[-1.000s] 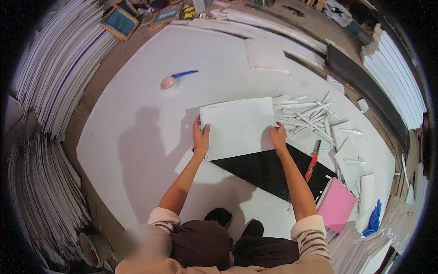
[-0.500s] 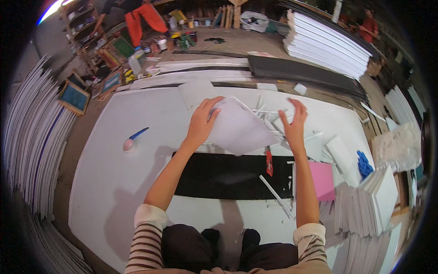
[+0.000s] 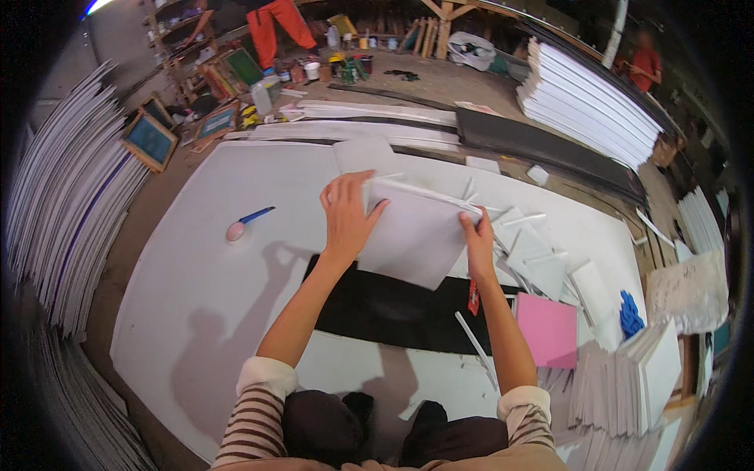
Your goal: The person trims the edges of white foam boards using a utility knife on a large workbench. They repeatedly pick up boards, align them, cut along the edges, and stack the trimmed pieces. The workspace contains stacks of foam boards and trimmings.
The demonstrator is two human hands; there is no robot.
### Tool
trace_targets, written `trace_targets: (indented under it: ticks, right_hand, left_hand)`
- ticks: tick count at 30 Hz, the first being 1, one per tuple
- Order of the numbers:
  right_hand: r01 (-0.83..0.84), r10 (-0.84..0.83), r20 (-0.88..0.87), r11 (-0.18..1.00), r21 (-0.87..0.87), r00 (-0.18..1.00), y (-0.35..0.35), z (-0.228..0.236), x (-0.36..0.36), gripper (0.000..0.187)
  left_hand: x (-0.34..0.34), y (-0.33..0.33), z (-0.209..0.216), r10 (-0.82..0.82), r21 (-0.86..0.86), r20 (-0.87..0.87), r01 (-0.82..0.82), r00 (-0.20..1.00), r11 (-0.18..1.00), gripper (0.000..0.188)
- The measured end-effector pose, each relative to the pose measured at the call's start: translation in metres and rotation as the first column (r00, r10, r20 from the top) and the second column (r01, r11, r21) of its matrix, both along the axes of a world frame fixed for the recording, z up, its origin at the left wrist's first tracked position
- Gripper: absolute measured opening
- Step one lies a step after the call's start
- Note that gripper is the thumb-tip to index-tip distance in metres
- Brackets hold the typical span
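A squarish white foam board is held up over the black cutting mat, tilted toward me. My left hand grips its left upper corner, the thumb on the near face and the fingers slightly blurred behind. At the upper right corner, my right hand pinches the edge between thumb and fingers. Just below that hand a red utility knife lies on the mat, partly covered by my forearm. Thin white offcut strips rest near the mat's right end. Beside my right forearm lies a pink square sheet.
White scraps are heaped right of the board. A blue cloth-like bundle lies by a stack of white boards. On the left sits a pale round object with a blue-handled tool. A person in red stands far right.
My right hand has come in from open beside the board and now grips its right corner. The board has turned to a more level, upright position. The view has shifted slightly.
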State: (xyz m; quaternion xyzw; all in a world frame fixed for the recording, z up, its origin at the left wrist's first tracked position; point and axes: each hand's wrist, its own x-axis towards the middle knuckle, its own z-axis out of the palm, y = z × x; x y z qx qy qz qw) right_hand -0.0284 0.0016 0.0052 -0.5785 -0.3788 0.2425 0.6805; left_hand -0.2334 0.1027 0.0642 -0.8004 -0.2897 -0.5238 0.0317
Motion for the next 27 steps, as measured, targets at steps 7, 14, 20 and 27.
trace_targets:
  ticks: [7,14,20,27]
  right_hand:
    - [-0.087,0.200,-0.596,0.973,0.213,0.778,0.019,-0.045,-0.014,0.036]
    - [0.189,-0.214,-0.047,0.929,-0.320,0.976,-0.020,-0.143,0.066,0.028]
    - [0.543,-0.167,0.608,0.666,-0.511,0.776,-0.072,-0.222,0.085,0.034]
    - [0.586,0.063,0.732,0.554,-0.591,0.678,-0.056,-0.222,0.054,0.053]
  left_hand:
    - [-0.017,0.021,-0.042,-0.248,-0.675,0.011,0.190,0.969,0.713,0.046]
    - [0.022,0.022,-0.072,-0.377,-0.490,-0.492,0.108,0.785,0.865,0.035]
    - [0.049,0.022,-0.105,-0.427,-0.453,-0.627,0.141,0.651,0.880,0.032]
    - [0.037,0.025,-0.120,-0.390,-0.416,-0.694,0.105,0.605,0.903,0.031]
